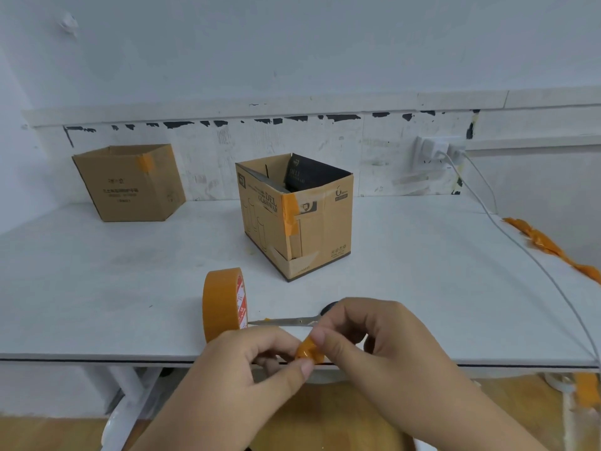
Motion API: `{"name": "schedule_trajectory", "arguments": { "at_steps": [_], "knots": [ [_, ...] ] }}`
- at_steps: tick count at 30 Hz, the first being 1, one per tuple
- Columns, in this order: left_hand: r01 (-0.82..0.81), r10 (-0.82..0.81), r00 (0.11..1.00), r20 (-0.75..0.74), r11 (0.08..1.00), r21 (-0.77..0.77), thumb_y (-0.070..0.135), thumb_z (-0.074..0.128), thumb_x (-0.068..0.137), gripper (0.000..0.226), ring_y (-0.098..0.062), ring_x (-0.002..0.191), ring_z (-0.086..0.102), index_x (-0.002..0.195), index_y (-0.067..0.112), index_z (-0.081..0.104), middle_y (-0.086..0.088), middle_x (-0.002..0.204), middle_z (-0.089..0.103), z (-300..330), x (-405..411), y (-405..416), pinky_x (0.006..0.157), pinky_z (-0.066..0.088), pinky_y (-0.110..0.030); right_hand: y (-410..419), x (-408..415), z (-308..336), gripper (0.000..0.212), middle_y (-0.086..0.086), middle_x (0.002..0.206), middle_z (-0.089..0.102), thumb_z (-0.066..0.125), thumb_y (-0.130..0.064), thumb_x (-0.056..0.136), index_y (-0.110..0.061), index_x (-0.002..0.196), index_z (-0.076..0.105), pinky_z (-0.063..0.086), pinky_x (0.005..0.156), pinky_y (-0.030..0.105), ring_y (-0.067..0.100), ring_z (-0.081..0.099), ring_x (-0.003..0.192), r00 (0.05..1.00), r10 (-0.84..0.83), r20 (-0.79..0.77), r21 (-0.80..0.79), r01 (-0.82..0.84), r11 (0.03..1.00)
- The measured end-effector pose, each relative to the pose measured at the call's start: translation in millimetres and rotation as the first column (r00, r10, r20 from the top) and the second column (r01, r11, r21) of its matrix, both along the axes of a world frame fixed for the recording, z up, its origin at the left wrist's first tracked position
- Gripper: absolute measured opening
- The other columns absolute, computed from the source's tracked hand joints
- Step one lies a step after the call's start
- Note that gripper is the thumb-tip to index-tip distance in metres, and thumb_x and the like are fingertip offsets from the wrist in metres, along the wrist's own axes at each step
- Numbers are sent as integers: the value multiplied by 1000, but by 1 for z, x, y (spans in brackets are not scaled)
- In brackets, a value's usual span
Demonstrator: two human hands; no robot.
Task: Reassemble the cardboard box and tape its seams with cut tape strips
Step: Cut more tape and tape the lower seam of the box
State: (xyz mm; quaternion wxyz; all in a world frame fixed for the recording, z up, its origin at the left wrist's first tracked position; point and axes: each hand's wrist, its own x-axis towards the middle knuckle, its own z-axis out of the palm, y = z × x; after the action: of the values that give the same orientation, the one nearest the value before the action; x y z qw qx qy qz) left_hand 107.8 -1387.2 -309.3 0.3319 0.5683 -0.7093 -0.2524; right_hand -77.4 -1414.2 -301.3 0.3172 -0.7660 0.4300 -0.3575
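Note:
An open cardboard box (pixel 322 229) stands at the middle of the white table (pixel 97 288), with orange tape on its near corner and dark packaging inside. An orange tape roll (pixel 221 304) stands on edge near the front. Scissors (pixel 286 321) lie flat beside the roll, their handles partly hidden by my right hand. Over the table's front edge, my left hand (pixel 257 362) and my right hand (pixel 361 333) both pinch a small crumpled orange tape strip (pixel 307 351) between fingertips.
A second cardboard box (pixel 130 183) with a taped corner stands at the back left against the wall. A white cable (pixel 527 252) runs from a wall socket (pixel 439 151) across the right side. Crumpled orange tape (pixel 549 245) hangs along the right edge.

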Motion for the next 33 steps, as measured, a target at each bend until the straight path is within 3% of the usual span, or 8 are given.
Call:
{"name": "schedule_trajectory", "arguments": {
  "at_steps": [2, 5, 7, 11, 15, 20, 26, 33],
  "knots": [
    [-29, 30, 998, -61, 999, 16, 39, 71, 74, 15, 1, 60, 59, 84, 50, 67, 17, 62, 63, 4, 0, -3, 55, 47, -12, -2, 3, 1, 14, -19, 74, 64, 59, -46, 85, -36, 80, 67, 41, 58, 10, -1, 56, 69, 999, -28, 32, -26, 29, 999],
    [-50, 53, 994, -96, 998, 37, 32, 72, 75, 10, -4, 65, 59, 81, 40, 72, 13, 72, 67, 8, 2, -6, 59, 50, -14, -6, 5, 3, 19, -20, 79, 65, 56, -51, 82, -36, 80, 67, 43, 57, 13, -1, 57, 73, 995, -78, 62, -41, 80, 996],
    [-61, 64, 990, -129, 998, 24, 40, 70, 73, 8, -5, 65, 57, 81, 42, 71, 12, 74, 66, 13, 3, -7, 59, 49, -15, -9, 5, 3, 20, -19, 80, 65, 56, -53, 81, -37, 81, 68, 44, 57, 16, 2, 58, 74, 991, -95, 98, -28, 98, 995],
    [-79, 78, 997, -23, 995, -61, 73, 51, 52, 49, -3, 66, 56, 78, 34, 66, 19, 67, 59, 24, 0, -7, 54, 43, -14, -8, 10, 4, 14, -11, 73, 67, 60, -45, 85, -36, 81, 69, 48, 57, 17, 8, 60, 68, 976, -53, 212, -10, 56, 998],
    [-79, 80, 996, 40, 996, -40, 71, 47, 55, 47, -1, 58, 51, 70, 28, 62, 17, 58, 54, 29, 1, -9, 53, 42, -14, -7, 13, 4, 13, -6, 69, 68, 62, -37, 87, -31, 79, 70, 52, 60, 19, 10, 63, 66, 948, -63, 312, 5, 65, 998],
    [-32, 38, 992, -117, 998, 52, 73, 49, 55, 52, -9, 56, 55, 88, 35, 64, 8, 68, 62, 28, 1, -6, 57, 51, -28, -3, 10, 7, 10, -6, 70, 70, 63, -38, 84, -35, 81, 72, 58, 63, 30, 15, 64, 66, 932, -51, 358, 46, 37, 998],
    [2, 1, 972, -234, 1000, 14, 64, 57, 65, 38, -11, 53, 57, 97, 43, 58, 7, 72, 63, 23, -2, -9, 57, 51, -22, 3, 10, 9, 16, -5, 65, 71, 64, -39, 79, -27, 77, 74, 45, 48, 10, 6, 64, 56, 886, -42, 463, 118, -15, 993],
    [-21, 5, 986, -167, 995, -94, 65, 44, 63, 35, -9, 50, 51, 82, 41, 61, 4, 53, 53, 23, -1, -11, 54, 45, -18, 4, 9, 5, 16, 2, 69, 74, 66, -34, 80, -21, 78, 74, 44, 47, 12, 7, 63, 54, 860, -55, 507, 226, -71, 971]
  ]
}}
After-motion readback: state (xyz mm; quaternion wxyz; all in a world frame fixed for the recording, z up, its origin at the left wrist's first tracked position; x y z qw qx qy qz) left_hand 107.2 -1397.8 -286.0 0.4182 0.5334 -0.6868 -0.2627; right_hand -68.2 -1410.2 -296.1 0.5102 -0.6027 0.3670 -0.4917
